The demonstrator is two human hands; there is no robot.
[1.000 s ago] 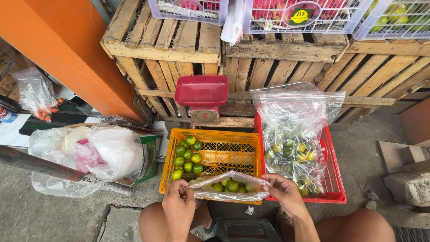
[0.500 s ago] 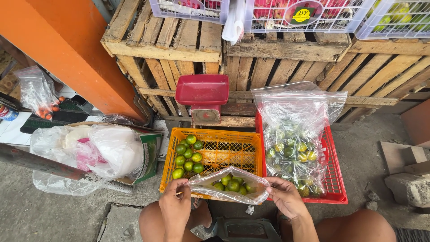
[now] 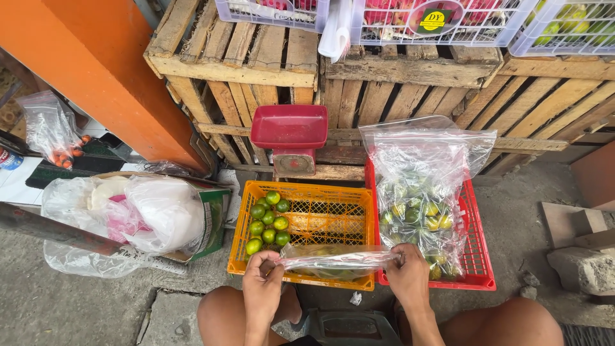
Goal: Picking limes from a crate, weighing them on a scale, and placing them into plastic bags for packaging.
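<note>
Small clear bag point(image 3: 336, 261) of green limes, stretched flat and level between two hands, over the near rim of the orange crate point(image 3: 323, 221). Left hand point(image 3: 264, 288) pinched on the bag's left end, fingers closed around the plastic. Right hand point(image 3: 409, 277) gripping the right end, thumb and fingers closed on the film. Bag contents blurred through the plastic; count not readable.

Loose green limes point(image 3: 268, 221) heaped in the orange crate's left part, remainder of its mesh floor bare. Red crate point(image 3: 477, 253) touching the orange crate on the right, holding a large clear bag point(image 3: 423, 192) filled with smaller packed bags of limes, mouth open and standing upright. Red scale point(image 3: 289, 138) with a shallow pan just behind the orange crate, set against wooden crates point(image 3: 256, 57). White baskets point(image 3: 416, 19) of fruit stacked on top of the wooden crates.

Cardboard box point(image 3: 214, 214) stuffed with white plastic bags to the left of the orange crate. Orange pillar point(image 3: 109, 70) further left. Bare knees at the bottom edge, either side of the hands. Concrete ground underneath.
</note>
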